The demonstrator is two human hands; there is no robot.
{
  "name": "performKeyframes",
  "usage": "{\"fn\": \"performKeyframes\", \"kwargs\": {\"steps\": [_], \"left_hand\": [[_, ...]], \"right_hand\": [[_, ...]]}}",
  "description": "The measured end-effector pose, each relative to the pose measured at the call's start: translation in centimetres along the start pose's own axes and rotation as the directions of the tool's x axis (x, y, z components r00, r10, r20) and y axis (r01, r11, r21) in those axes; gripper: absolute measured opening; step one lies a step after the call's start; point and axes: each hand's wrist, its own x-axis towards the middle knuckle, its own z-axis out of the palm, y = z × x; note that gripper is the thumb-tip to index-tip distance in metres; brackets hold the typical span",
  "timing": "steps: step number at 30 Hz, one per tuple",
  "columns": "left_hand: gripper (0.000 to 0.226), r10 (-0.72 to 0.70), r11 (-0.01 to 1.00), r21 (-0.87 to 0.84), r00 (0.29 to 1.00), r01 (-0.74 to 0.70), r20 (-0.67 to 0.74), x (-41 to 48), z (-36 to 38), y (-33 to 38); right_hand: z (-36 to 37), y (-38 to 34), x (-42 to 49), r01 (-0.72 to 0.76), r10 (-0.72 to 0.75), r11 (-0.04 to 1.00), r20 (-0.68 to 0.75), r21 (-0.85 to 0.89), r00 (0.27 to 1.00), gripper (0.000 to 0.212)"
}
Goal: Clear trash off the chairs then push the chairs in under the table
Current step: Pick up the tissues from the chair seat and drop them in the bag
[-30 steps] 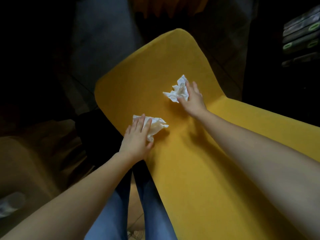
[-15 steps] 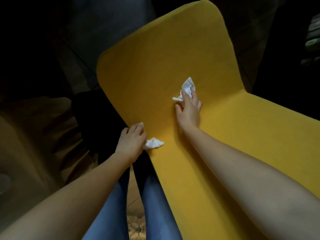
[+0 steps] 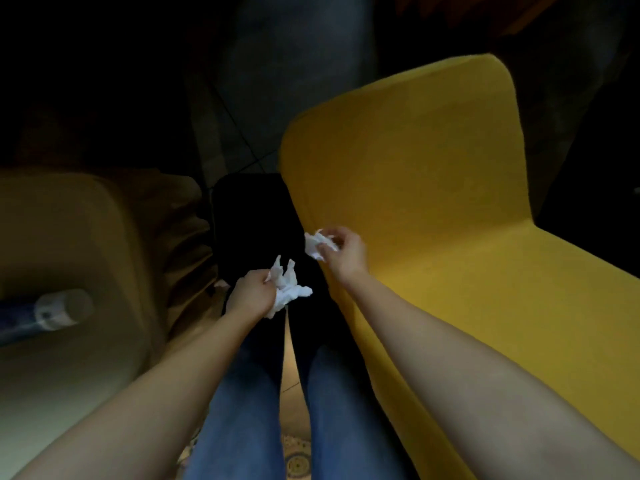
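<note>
Two tissue wads, both lifted clear of the yellow chair (image 3: 450, 209).
Left hand (image 3: 250, 293) grip clenched on larger wad (image 3: 287, 287) beside the chair's front edge; right hand (image 3: 344, 252) pinches smaller wad (image 3: 317, 244) at that edge.

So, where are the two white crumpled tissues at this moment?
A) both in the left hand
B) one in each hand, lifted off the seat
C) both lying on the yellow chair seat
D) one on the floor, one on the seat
B: the left hand grips one tissue and the right hand grips the other tissue, both held off the yellow chair.

Dim dining area, yellow chair (image 3: 433, 174), tan chair (image 3: 69, 237) (tiled floor (image 3: 298, 459))
</note>
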Motion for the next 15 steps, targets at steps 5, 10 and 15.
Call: {"fn": "performKeyframes", "kwargs": {"steps": [5,10,15], "left_hand": [[0.034,-0.09,0.996,-0.009,0.996,0.09,0.005,1.0,-2.6,-2.9],[0.03,-0.063,0.992,-0.105,0.996,0.07,0.068,1.9,-3.5,-4.0],[0.029,0.013,0.964,-0.267,0.995,0.013,0.097,1.7,-3.9,-4.5]], "right_hand": [[4.8,-2.9,-1.9,0.06,-0.063,0.998,0.114,0.026,0.991,0.017],[7.3,-4.2,-2.8,-0.068,0.053,0.991,0.132,0.113,0.99,0.017],[8.9,-5.1,-2.3,-0.2,0.188,0.978,0.174,0.055,0.967,0.043]]}}
